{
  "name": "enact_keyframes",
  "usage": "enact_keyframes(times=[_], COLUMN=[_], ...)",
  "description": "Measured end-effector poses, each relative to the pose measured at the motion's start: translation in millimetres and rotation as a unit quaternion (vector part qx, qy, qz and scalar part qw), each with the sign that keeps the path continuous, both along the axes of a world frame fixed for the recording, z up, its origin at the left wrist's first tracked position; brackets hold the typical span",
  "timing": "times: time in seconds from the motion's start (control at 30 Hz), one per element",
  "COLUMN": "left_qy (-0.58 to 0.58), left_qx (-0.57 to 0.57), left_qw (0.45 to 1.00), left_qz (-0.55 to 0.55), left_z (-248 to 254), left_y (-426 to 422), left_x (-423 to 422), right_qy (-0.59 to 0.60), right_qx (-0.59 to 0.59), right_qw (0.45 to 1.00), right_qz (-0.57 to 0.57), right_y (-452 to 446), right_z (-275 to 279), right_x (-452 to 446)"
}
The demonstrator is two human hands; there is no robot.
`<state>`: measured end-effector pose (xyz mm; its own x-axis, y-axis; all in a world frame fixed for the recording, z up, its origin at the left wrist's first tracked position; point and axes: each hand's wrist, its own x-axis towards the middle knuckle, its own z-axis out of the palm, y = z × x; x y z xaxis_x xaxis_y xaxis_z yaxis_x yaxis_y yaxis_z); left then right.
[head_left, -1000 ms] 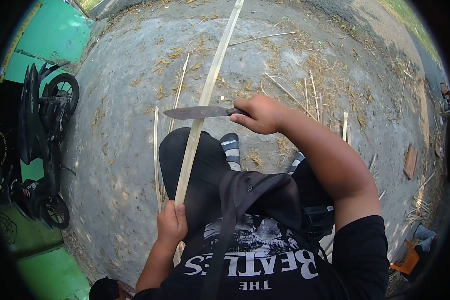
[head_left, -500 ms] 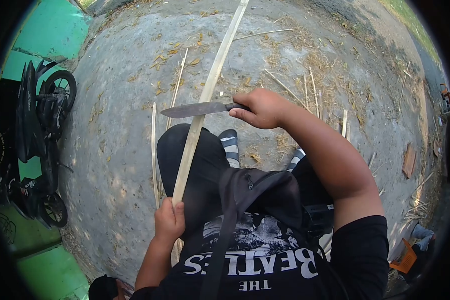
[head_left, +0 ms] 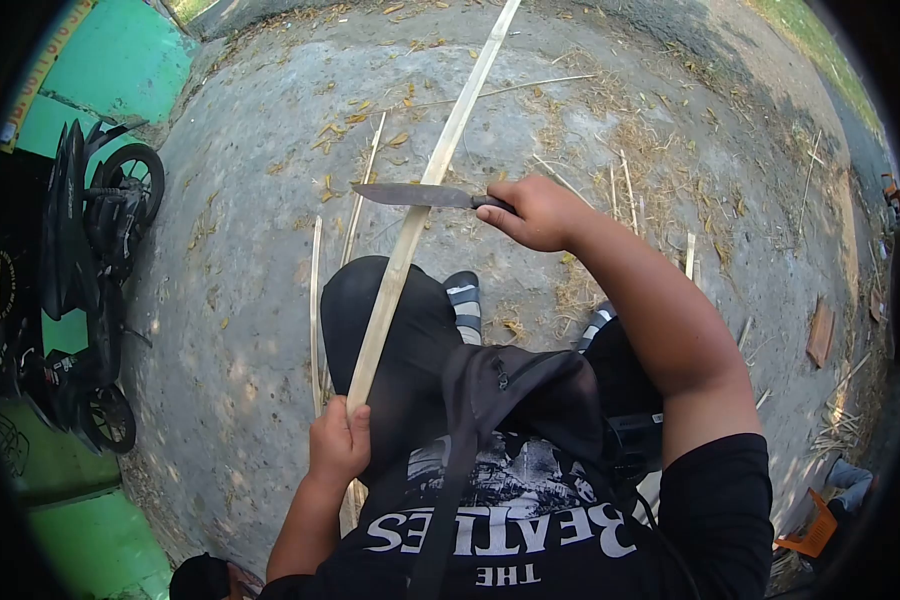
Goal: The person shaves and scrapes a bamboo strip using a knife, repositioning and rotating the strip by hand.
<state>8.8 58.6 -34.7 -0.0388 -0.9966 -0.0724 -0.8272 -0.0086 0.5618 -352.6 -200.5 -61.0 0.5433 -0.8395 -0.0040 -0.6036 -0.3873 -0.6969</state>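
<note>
A long pale strip, which looks like split bamboo (head_left: 394, 274), runs from my lap up past the top of the view. My left hand (head_left: 340, 440) is closed round its near end, by my thigh. In my right hand (head_left: 540, 213) is the dark handle of a knife (head_left: 415, 195) with a broad, pointed blade. The blade lies crosswise over the strip, its tip pointing left, beyond my raised knee (head_left: 370, 285). Whether the edge bites into the strip I cannot tell.
Several thin strips (head_left: 316, 290) lie on the concrete ground (head_left: 240, 330), among dry leaves and shavings (head_left: 650, 150). A motorcycle (head_left: 90, 290) stands at left. Another person's dark cap (head_left: 200, 578) shows at bottom left. An orange crate (head_left: 812, 527) and a brown block (head_left: 820, 332) are at right.
My right hand and the knife have moved farther up the strip, away from my body and slightly right. My left hand keeps its hold on the near end.
</note>
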Motion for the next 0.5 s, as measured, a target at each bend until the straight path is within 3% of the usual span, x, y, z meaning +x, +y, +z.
enact_keyframes(times=[0.17, 0.33, 0.5], left_qy=[0.006, -0.001, -0.002], left_qx=[0.000, 0.002, 0.011], left_qw=[1.000, 1.000, 1.000], left_qz=[-0.007, 0.004, 0.004], left_z=[-4.2, -4.3, -0.3], left_y=[-0.9, 1.4, 1.3], left_x=[4.0, 2.9, 5.7], right_qy=[0.015, 0.050, 0.030], right_qx=[-0.033, 0.038, 0.017], right_qw=[0.997, 0.998, 0.999], right_qz=[0.062, -0.029, -0.001], right_y=[23.9, -2.8, 7.5], right_z=[7.7, 8.7, 9.3], right_x=[18.2, -3.7, 0.6])
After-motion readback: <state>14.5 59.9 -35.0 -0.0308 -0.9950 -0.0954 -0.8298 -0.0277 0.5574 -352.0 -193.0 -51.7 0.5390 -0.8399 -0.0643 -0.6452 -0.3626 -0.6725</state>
